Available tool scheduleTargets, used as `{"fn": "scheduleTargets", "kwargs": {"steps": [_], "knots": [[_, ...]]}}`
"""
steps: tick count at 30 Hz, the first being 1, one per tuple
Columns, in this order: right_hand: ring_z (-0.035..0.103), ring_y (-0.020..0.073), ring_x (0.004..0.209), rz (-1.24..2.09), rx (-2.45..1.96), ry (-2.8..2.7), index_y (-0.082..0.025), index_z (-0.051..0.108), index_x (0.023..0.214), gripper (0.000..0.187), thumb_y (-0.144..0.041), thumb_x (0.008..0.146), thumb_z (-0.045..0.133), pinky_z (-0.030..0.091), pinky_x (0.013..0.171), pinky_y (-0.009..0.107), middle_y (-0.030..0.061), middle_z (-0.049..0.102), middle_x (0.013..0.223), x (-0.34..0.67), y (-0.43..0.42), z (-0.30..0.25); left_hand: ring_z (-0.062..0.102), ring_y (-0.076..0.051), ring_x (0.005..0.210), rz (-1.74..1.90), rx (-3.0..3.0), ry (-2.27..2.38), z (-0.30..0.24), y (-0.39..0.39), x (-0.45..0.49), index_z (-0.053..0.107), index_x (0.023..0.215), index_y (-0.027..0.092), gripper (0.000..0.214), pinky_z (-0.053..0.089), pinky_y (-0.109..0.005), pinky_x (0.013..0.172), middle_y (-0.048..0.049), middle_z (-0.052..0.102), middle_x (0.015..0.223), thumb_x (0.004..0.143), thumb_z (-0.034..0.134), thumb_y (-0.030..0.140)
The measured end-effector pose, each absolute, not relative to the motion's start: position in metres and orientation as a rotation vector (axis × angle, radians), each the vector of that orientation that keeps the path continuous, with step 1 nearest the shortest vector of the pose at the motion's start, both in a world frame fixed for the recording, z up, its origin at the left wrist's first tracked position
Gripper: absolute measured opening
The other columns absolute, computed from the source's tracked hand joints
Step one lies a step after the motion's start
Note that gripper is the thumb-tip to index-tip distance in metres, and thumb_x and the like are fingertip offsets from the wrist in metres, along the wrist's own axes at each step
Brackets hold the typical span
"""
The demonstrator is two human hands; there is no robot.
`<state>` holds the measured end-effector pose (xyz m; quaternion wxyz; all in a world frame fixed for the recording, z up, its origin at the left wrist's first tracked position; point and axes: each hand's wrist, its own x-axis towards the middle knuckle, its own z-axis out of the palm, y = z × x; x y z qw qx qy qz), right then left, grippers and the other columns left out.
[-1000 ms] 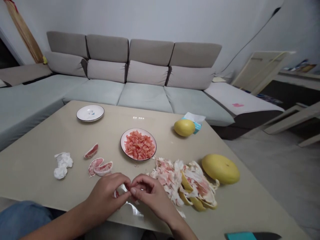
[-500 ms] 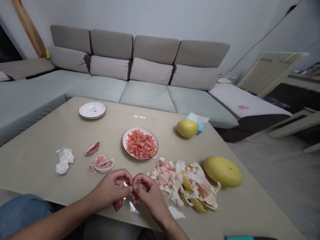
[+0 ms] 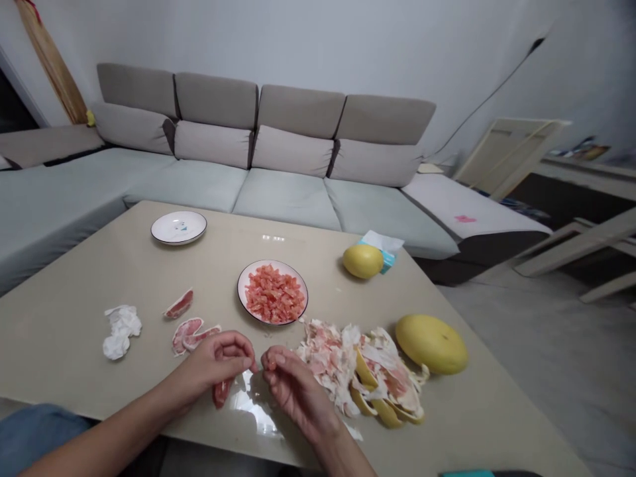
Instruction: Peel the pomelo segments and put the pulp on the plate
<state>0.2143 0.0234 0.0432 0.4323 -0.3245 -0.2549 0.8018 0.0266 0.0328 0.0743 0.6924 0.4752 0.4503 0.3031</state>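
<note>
Bench [image 3: 59,358]: peel pile [image 3: 332,364] kept off diced fruit [image 3: 273,295] on plate [image 3: 239,291]; L hand [image 3: 216,361] fingers pinch fruit piece [image 3: 221,393]; R hand [image 3: 295,391] fingers curled, hold unclear.

The whole pomelo [image 3: 431,344] is showing a yellow skin, the heaped peel [image 3: 338,368] is showing white with pink streaks, and the diced flesh [image 3: 274,295] is looking coral red, I think, on a white plate [image 3: 271,262] with dark rim.
</note>
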Motion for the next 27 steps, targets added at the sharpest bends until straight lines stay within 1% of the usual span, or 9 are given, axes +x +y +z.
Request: {"fn": "scheduleTargets", "kwargs": {"steps": [4,8,10,12,14,17,22,25,27], "knots": [[0.059,0.0125,0.061,1.513,-1.134,-1.317,-0.018,0.062,0.08,0.026,-0.044,0.079,0.064,0.051,0.062,0.026,0.0013,0.063,0.073,0.219,0.069,0.056,0.047,-0.004,0.036,0.73,1.238,1.099,0.082,0.08,0.019,0.061,0.088,0.016,0.029,0.035,-0.018,0.035,-0.0036,0.07,0.083,0.076,0.066,0.042],[0.061,0.0167,0.08,1.169,-1.258,-1.522,-0.018,0.064,0.08,0.012,-0.03,0.079,0.063,0.048,0.08,0.031,0.0019,0.066,0.083,0.208,0.147,0.068,0.052,-0.008,0.045,0.779,1.329,1.274,0.075,0.154,0.023,0.065,0.094,0.014,0.029,0.039,-0.02,0.042,-0.0015,0.067,0.075,0.08,0.065,0.039],[0.06,0.0185,0.087,1.066,-1.315,-1.629,-0.017,0.066,0.081,0.007,-0.024,0.08,0.064,0.047,0.086,0.033,0.0032,0.067,0.09,0.198,0.181,0.066,0.063,-0.015,0.065,0.743,1.344,1.332,0.065,0.186,0.027,0.065,0.101,0.012,0.029,0.051,-0.027,0.057,-0.0051,0.068,0.089,0.084,0.063,0.035],[0.062,0.02,0.09,1.014,-1.367,-1.746,-0.015,0.067,0.09,0.012,-0.025,0.085,0.064,0.049,0.085,0.036,0.0051,0.067,0.097,0.19,0.205,0.061,0.063,-0.022,0.094,0.698,1.347,1.378,0.055,0.21,0.03,0.059,0.116,0.015,0.031,0.055,-0.04,0.079,-0.0081,0.062,0.115,0.09,0.058,0.032],[0.062,0.0209,0.095,0.977,-1.41,-1.837,-0.016,0.063,0.108,0.022,-0.03,0.091,0.06,0.052,0.083,0.039,0.007,0.064,0.111,0.186,0.22,0.053,0.061,-0.024,0.102,0.682,1.335,1.407,0.046,0.225,0.03,0.057,0.119,0.016,0.033,0.054,-0.043,0.084,-0.0088,0.059,0.122,0.09,0.057,0.031],[0.062,0.0213,0.101,0.909,-1.452,-1.896,-0.019,0.056,0.12,0.029,-0.031,0.095,0.055,0.054,0.084,0.041,0.0085,0.058,0.123,0.187,0.235,0.049,0.061,-0.025,0.101,0.711,1.287,1.408,0.04,0.237,0.025,0.058,0.119,0.017,0.032,0.054,-0.043,0.083,-0.0087,0.059,0.122,0.09,0.058,0.031],[0.064,0.0196,0.093,0.814,-1.461,-1.849,-0.016,0.066,0.103,0.016,-0.024,0.09,0.058,0.05,0.088,0.038,0.0063,0.068,0.102,0.199,0.236,0.065,0.062,-0.023,0.099,0.799,1.129,1.293,0.046,0.233,0.015,0.056,0.12,0.016,0.033,0.054,-0.043,0.082,-0.0097,0.06,0.12,0.09,0.057,0.031],[0.066,0.0191,0.085,0.813,-1.415,-1.805,-0.016,0.07,0.095,0.017,-0.018,0.086,0.056,0.05,0.084,0.033,0.0046,0.072,0.088,0.209,0.209,0.078,0.063,-0.017,0.071,0.834,1.033,1.139,0.055,0.207,0.015,0.061,0.107,0.012,0.029,0.055,-0.034,0.065,-0.0072,0.064,0.091,0.093,0.048,0.034],[0.067,0.0191,0.086,0.843,-1.359,-1.805,-0.018,0.071,0.093,0.018,-0.02,0.085,0.055,0.05,0.082,0.031,0.0038,0.073,0.09,0.215,0.176,0.084,0.058,-0.012,0.06,0.837,0.992,1.017,0.062,0.179,0.016,0.063,0.095,0.011,0.02,0.052,-0.028,0.059,-0.0038,0.06,0.077,0.087,0.056,0.027]]}}
